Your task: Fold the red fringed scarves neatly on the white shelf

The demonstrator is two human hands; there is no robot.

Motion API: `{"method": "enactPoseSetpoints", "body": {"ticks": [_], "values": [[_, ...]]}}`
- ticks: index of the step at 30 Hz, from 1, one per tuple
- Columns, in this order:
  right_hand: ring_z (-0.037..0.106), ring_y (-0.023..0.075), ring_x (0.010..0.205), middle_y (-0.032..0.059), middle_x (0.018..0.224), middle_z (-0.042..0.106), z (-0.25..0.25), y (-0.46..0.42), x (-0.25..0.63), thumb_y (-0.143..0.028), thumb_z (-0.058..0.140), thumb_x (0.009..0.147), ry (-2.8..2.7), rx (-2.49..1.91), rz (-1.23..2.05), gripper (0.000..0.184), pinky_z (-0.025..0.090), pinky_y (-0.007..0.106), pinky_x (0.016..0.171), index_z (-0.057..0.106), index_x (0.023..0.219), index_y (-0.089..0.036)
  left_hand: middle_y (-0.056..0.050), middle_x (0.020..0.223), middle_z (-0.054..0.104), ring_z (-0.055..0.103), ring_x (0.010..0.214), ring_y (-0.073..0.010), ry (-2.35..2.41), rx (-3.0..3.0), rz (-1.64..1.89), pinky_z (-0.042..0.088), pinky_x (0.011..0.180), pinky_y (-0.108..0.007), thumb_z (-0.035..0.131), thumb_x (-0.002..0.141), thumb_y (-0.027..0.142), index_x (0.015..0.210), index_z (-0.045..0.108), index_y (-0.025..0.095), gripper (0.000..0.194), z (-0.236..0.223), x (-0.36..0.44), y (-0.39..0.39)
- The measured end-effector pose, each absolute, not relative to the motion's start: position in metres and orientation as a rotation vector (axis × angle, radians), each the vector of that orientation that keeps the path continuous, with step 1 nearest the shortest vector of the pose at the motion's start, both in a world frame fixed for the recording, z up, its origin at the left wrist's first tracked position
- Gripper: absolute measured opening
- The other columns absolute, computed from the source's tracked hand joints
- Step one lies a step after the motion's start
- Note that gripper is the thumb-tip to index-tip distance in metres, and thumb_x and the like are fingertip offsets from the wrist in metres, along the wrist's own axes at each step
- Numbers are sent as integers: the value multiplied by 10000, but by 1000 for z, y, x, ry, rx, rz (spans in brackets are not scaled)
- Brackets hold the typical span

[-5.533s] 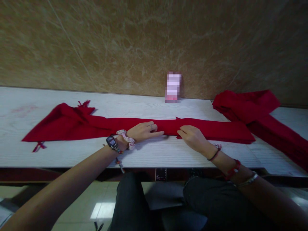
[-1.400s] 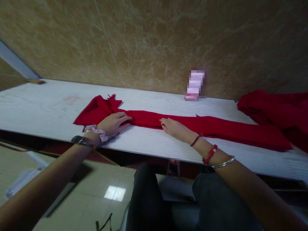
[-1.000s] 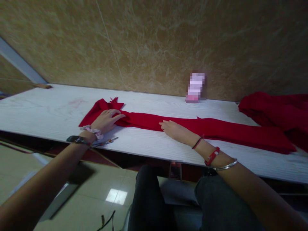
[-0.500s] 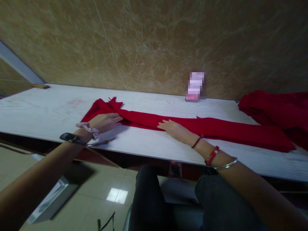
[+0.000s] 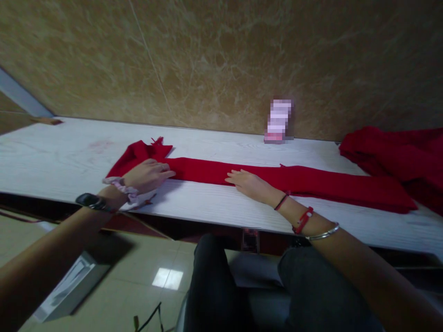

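Observation:
A long red scarf (image 5: 311, 182), folded into a narrow band, lies stretched across the white table (image 5: 55, 157). My left hand (image 5: 147, 175) rests flat on the scarf's wider left end, fingers extended and pointing right. My right hand (image 5: 247, 183) lies flat on the middle of the band, fingers stretched out toward the left. Neither hand grips the cloth. A pink scrunchie and a watch sit on my left wrist, bracelets on my right.
A pile of more red cloth (image 5: 398, 157) lies at the table's right end. A small blurred pink object (image 5: 278, 121) stands against the marbled wall. My legs are under the table's near edge; a box (image 5: 65, 290) lies on the floor at the left.
Both hands have slid left along the scarf since the earliest frame, my left reaching its wide end. In the last second they stay nearly still, pressing flat.

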State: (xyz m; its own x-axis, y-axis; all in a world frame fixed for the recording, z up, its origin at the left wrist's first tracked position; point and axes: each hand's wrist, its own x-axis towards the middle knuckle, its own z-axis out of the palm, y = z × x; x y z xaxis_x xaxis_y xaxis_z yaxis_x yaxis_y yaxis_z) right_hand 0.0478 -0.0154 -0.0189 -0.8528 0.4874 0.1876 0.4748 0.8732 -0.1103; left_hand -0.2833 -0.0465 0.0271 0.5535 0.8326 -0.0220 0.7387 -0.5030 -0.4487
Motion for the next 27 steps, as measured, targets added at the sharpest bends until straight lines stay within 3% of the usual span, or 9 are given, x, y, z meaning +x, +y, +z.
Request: {"method": "enactPoseSetpoints", "body": {"ticks": [6, 9, 13, 16, 20, 24, 27], "values": [[349, 178, 1263, 104, 1320, 468, -17, -18, 50, -111, 386, 866, -2864, -717, -15, 385, 281, 374, 1053, 492, 1237, -110, -120, 1051, 588, 567, 896, -212, -1461, -2323, 390, 422, 790, -336, 311, 847, 101, 1129, 568, 118, 381, 16, -274, -45], [342, 170, 1268, 101, 1328, 460, -16, -21, 50, -148, 363, 885, -2861, -730, -35, 381, 286, 378, 1048, 487, 1245, -129, -113, 1066, 582, 567, 923, -232, -1531, -2321, 421, 428, 791, -351, 388, 778, 133, 1081, 589, 141, 365, 23, -272, -41], [281, 193, 1299, 91, 1368, 411, -8, -30, 51, -244, 336, 910, -2824, -817, -55, 400, 223, 426, 1067, 446, 1284, -155, -95, 1163, 541, 516, 1056, -220, -1483, -2507, 140, 404, 897, -348, 387, 786, 257, 1064, 594, 160, 360, 35, -255, -29], [176, 259, 1331, 77, 1443, 271, -4, -38, 53, -365, 313, 914, -2839, -957, 35, 478, 188, 527, 1049, 317, 1365, -205, -103, 1331, 415, 400, 1205, -203, -1441, -2624, -89, 333, 991, -349, 258, 872, 311, 1204, 511, 140, 452, 30, -223, -19], [116, 305, 1336, 62, 1471, 185, -7, -43, 56, -450, 264, 908, -2900, -1082, 143, 524, 141, 595, 1027, 251, 1390, -243, -36, 1466, 189, 143, 1337, -285, -1684, -2658, 147, 216, 1029, -499, 229, 903, 361, 1365, 314, 244, 485, 7, -192, -16], [123, 302, 1336, 67, 1472, 186, -9, -43, 56, -452, 257, 909, -2899, -1066, 163, 524, 140, 589, 1029, 250, 1390, -246, -13, 1482, 108, 66, 1344, -312, -1882, -2579, 271, 138, 1023, -566, 186, 917, 384, 1407, 162, 289, 500, -6, -198, -20], [153, 294, 1332, 92, 1463, 213, -6, -39, 54, -469, 235, 908, -2811, -1094, 142, 548, 171, 573, 1030, 243, 1393, -214, -20, 1482, 110, 78, 1341, -321, -1935, -2555, 295, 147, 1012, -580, 203, 913, 397, 1406, 164, 293, 506, -2, -201, -20]]}}
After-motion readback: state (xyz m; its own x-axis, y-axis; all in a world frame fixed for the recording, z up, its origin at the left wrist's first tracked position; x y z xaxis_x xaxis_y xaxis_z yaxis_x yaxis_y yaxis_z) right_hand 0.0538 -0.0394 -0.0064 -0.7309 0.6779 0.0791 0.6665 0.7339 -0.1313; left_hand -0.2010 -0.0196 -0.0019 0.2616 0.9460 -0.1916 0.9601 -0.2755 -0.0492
